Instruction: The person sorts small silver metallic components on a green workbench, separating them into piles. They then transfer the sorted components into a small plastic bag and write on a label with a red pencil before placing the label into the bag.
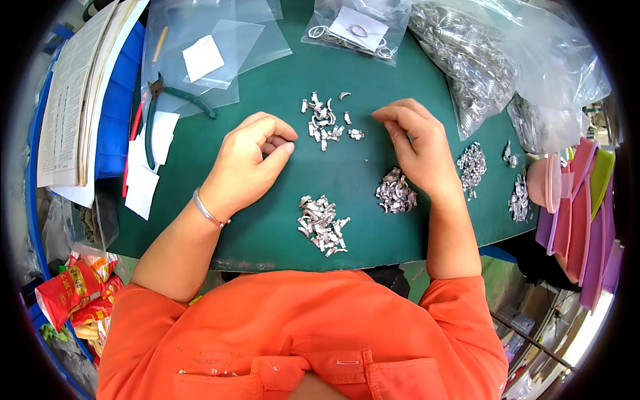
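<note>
My left hand [253, 157], with a silver bangle [209, 208] at its wrist, hovers left of a loose pile of small curved metal pieces [323, 120]. Its fingers curl inward and the thumb tip lies close to the index finger. To the right of that pile is my right hand [420, 143], fingers bent and thumb drawn in against them. Whatever either hand may pinch is hidden or too small to make out. Just below the right hand lies a darker heap of metal pieces [397, 192]. Another heap of shiny metal pieces [323, 225] sits near the table's front edge.
Green-handled pliers [152, 123], paper scraps [141, 183] and clear bags [250, 43] lie at the left. A bag of rings [357, 33] and a large bag of metal parts [467, 53] are at the back. Small metal heaps [472, 170] and pink bins [579, 200] stand right.
</note>
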A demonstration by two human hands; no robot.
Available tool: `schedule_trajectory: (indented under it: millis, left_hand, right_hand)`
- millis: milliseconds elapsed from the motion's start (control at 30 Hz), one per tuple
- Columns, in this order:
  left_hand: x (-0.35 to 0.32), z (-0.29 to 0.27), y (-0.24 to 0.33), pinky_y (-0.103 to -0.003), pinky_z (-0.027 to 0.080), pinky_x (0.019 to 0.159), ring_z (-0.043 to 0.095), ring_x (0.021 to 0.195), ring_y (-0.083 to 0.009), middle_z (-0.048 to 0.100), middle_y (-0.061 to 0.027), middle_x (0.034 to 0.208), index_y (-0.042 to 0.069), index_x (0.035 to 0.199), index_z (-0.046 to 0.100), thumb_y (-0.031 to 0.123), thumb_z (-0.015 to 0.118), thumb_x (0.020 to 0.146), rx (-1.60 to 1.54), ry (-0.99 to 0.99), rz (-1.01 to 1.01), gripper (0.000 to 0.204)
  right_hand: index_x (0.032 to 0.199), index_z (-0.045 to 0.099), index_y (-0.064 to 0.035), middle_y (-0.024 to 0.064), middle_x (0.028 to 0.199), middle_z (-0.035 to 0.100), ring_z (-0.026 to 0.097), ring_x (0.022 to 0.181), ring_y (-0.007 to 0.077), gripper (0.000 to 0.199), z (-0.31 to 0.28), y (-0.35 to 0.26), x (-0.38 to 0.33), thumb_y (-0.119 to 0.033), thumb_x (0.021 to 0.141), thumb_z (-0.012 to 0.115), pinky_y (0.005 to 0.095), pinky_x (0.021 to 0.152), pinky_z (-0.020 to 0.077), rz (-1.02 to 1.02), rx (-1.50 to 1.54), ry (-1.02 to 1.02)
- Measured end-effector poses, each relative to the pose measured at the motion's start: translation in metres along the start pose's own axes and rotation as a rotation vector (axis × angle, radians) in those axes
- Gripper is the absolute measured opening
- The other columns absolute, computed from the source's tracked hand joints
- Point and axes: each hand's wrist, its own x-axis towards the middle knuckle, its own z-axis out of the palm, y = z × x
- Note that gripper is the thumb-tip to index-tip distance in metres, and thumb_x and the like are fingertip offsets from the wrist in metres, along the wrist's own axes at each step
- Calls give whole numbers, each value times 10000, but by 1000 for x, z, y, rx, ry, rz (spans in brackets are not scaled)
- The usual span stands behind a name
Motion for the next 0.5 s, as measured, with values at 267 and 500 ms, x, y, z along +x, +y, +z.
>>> schedule_trajectory:
  millis: [267,500]
  left_hand:
    - [0,0,0,-238,518,747,619,831,-107,613,-58,998,-23,963,655,-14,637,866,3,1,-8,99]
    - [0,0,0,-238,517,745,620,827,-110,614,-59,993,-24,967,655,-9,642,864,5,3,-13,105]
  right_hand:
    - [906,677,-15,112,901,600,584,899,308,124,20,-9,-1,-61,798,714,391,793,491,-65,-63,-141]
    - [910,667,-15,116,912,588,570,880,319,142,10,-13,-1,6,769,665,401,793,483,-96,-96,-235]
